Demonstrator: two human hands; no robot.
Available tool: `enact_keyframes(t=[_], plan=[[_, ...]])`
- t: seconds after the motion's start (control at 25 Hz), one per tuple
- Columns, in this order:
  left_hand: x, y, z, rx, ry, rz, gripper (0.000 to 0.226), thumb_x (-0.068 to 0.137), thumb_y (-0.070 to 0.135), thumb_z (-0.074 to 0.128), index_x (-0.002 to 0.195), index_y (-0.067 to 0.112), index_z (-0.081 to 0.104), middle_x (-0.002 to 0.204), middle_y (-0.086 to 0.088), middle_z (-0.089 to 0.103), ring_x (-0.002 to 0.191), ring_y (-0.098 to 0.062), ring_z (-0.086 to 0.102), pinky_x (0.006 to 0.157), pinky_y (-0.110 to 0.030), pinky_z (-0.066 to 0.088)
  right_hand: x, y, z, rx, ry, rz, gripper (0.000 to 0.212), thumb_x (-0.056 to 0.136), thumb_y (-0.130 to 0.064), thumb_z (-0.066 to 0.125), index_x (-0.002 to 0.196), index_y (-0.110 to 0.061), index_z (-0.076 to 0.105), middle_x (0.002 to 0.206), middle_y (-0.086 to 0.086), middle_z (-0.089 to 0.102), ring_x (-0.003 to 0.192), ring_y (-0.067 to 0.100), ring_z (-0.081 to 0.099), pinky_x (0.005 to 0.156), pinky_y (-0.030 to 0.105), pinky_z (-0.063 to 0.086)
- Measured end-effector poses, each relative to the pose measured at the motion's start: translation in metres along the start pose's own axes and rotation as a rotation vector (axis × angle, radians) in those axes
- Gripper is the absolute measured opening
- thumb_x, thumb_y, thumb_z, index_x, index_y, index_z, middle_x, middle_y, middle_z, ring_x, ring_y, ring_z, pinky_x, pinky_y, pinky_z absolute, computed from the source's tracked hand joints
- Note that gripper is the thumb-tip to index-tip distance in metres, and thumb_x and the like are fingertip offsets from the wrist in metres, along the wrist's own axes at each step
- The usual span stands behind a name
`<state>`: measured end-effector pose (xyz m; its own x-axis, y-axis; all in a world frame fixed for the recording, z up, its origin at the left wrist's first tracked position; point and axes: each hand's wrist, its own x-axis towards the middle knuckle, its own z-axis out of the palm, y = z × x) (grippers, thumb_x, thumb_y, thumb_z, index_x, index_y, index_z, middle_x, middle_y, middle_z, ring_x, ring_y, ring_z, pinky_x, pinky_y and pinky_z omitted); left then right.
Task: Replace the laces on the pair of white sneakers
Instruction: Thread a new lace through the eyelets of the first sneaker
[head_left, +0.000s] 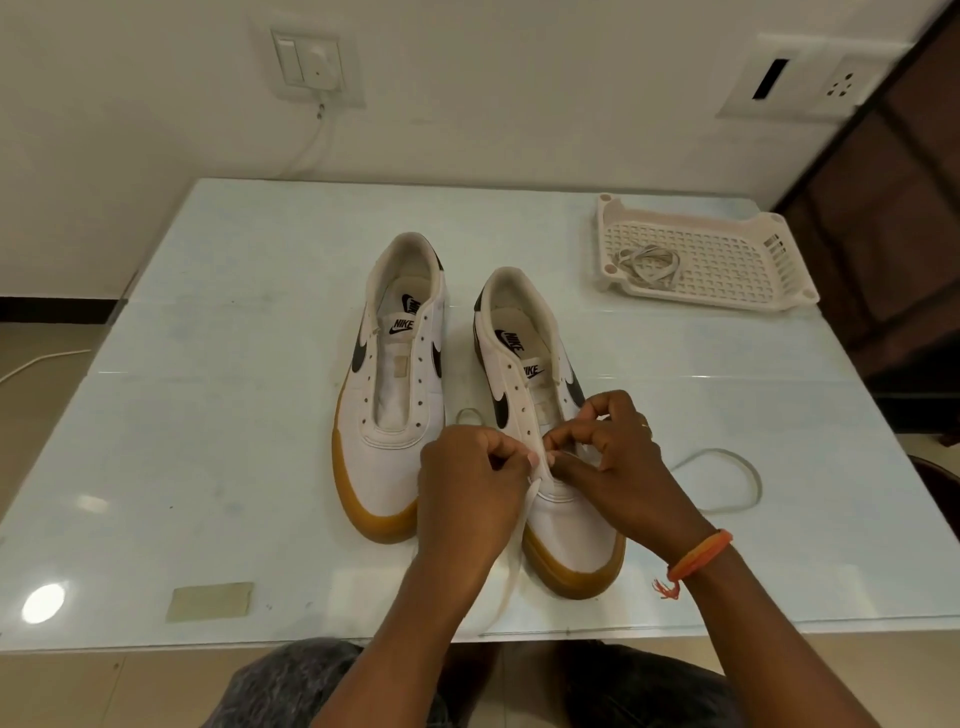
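Observation:
Two white sneakers with black swooshes and tan soles stand side by side on the table, toes toward me. The left sneaker (387, 384) has bare eyelets and no lace. Over the lowest eyelets of the right sneaker (524, 358), my left hand (467, 493) pinches a white lace (511, 551) that trails down past the toe to the table's front edge. My right hand (618, 457) pinches the lace's other part at the same eyelets; that lace loops out on the table to the right (748, 467).
A white perforated plastic tray (727, 260) at the back right holds a bundle of laces (647, 267). A tan tape patch (210, 601) sits near the pale glossy table's (234, 415) front left. Wall with switch plates lies behind.

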<state>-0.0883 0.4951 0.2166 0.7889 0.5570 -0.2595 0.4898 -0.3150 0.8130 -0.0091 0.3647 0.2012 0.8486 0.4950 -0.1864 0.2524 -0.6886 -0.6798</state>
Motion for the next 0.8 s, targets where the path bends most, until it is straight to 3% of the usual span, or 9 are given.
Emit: enact_keyframes(t=[0.2, 0.36, 0.44, 0.56, 0.68, 0.72, 0.8], plan=[[0.012, 0.004, -0.04, 0.014, -0.012, 0.013, 0.02, 0.089, 0.022, 0.067, 0.071, 0.028, 0.067, 0.071, 0.007, 0.069, 0.066, -0.003, 0.063, 0.062, -0.014, 0.045, 0.0, 0.008, -0.015, -0.043, -0.039, -0.076, 0.012, 0.079, -0.044, 0.073, 0.085, -0.034, 0.07, 0.103, -0.012, 0.043, 0.099, 0.014, 0.051, 0.089, 0.044, 0.048], [0.023, -0.003, -0.072, -0.101, 0.311, -0.003, 0.019, 0.093, 0.018, 0.061, 0.077, 0.028, 0.064, 0.081, 0.002, 0.07, 0.072, -0.013, 0.068, 0.078, -0.038, 0.058, 0.001, 0.008, -0.015, -0.113, -0.053, -0.077, 0.015, 0.08, -0.046, 0.07, 0.088, -0.034, 0.069, 0.109, -0.008, 0.044, 0.101, 0.017, 0.051, 0.09, 0.046, 0.048], [0.026, -0.003, -0.074, -0.141, 0.413, 0.007, 0.013, 0.095, 0.017, 0.059, 0.084, 0.024, 0.064, 0.089, -0.003, 0.071, 0.067, -0.013, 0.069, 0.073, -0.036, 0.06, 0.0, 0.008, -0.015, -0.109, -0.059, -0.076, 0.014, 0.081, -0.045, 0.07, 0.088, -0.033, 0.069, 0.11, -0.007, 0.044, 0.101, 0.017, 0.05, 0.091, 0.046, 0.048], [0.025, -0.002, -0.062, -0.13, 0.269, -0.004, 0.006, 0.093, 0.021, 0.063, 0.098, 0.017, 0.064, 0.094, -0.005, 0.069, 0.062, -0.014, 0.069, 0.057, -0.025, 0.059, 0.001, 0.01, -0.016, -0.05, -0.068, -0.085, 0.01, 0.08, -0.044, 0.071, 0.087, -0.037, 0.068, 0.107, -0.009, 0.044, 0.099, 0.016, 0.051, 0.09, 0.047, 0.048], [0.018, -0.001, -0.046, 0.098, 0.252, 0.028, 0.031, 0.088, 0.037, 0.069, 0.109, 0.017, 0.057, 0.103, 0.001, 0.06, 0.08, -0.02, 0.066, 0.071, -0.031, 0.054, 0.002, 0.014, -0.02, 0.006, -0.075, -0.121, 0.009, 0.086, -0.036, 0.068, 0.094, -0.039, 0.07, 0.105, -0.009, 0.046, 0.097, 0.011, 0.052, 0.089, 0.043, 0.05], [0.014, 0.002, -0.043, 0.213, 0.243, 0.049, 0.029, 0.089, 0.041, 0.067, 0.102, 0.016, 0.058, 0.096, 0.002, 0.06, 0.078, -0.017, 0.062, 0.069, -0.027, 0.048, 0.002, 0.016, -0.021, 0.013, -0.078, -0.138, 0.013, 0.089, -0.032, 0.066, 0.098, -0.039, 0.071, 0.105, -0.008, 0.047, 0.096, 0.009, 0.052, 0.088, 0.04, 0.051], [0.007, 0.004, -0.033, 0.305, 0.056, 0.005, 0.041, 0.09, 0.049, 0.061, 0.079, 0.01, 0.064, 0.072, -0.001, 0.066, 0.06, -0.019, 0.06, 0.055, -0.026, 0.043, 0.003, 0.02, -0.023, 0.014, -0.066, -0.177, 0.024, 0.094, -0.022, 0.061, 0.109, -0.037, 0.071, 0.102, -0.007, 0.048, 0.097, 0.009, 0.053, 0.087, 0.039, 0.051]])
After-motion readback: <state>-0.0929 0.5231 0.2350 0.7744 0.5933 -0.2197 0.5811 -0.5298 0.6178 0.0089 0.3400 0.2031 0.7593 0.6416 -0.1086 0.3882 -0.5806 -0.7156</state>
